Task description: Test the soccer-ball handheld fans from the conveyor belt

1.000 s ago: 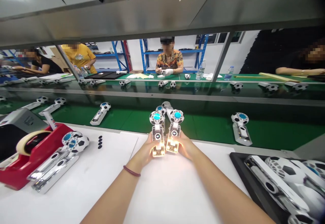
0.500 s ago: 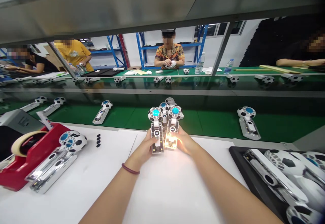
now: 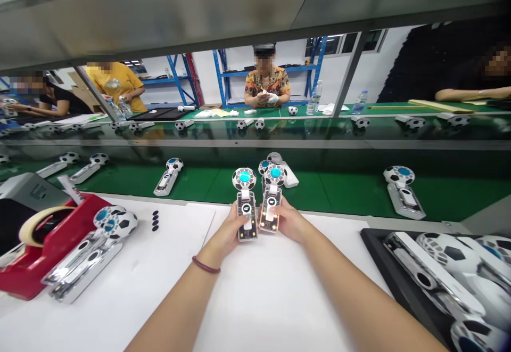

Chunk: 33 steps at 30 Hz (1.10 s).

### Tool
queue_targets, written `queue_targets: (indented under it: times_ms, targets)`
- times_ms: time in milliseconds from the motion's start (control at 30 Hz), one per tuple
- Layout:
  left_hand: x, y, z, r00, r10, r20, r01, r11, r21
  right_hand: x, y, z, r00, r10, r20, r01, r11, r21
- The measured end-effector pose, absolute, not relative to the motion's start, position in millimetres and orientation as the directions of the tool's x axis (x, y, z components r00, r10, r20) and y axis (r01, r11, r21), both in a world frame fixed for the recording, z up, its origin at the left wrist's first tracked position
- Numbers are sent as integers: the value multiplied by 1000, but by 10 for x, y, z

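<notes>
My left hand is closed around the clear handle of a handheld fan with a soccer-ball-patterned head and a lit blue centre. Its thumb presses on the white strip below a small round display. In my right hand is a matching handheld fan, gripped the same way, with small lamps glowing in its handle. Both fans stand side by side, heads up, over the white work surface's far edge. Behind the right one, more fans lie partly hidden on the green belt.
Spaced-out fans lie on the green conveyor belt. At left, two fans rest against a red tape dispenser, near several black dots. A black tray of fans sits at right. Co-workers sit across the belts.
The near belt's fans have shifted right, and those on the far belt slightly left. The bright glow in the right-hand fan's handle has dimmed. Both hands stay nearly still.
</notes>
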State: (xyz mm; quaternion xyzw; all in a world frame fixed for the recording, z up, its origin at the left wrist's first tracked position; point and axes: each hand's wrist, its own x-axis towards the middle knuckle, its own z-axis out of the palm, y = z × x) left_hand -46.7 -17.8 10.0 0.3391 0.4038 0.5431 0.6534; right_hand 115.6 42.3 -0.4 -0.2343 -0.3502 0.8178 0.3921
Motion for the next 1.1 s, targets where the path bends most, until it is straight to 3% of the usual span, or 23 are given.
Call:
queue_targets:
  times_ms: [533, 1100]
  targets:
    - [-483, -160, 69, 147, 983, -114, -446, 168, 879, 1128, 412, 37, -548, 820, -166, -456, -459, -763]
    - [-474, -171, 97, 119, 983, -139, -416, 177, 892, 1146, 410, 2, -567, 816, -114, -468, -433, -770]
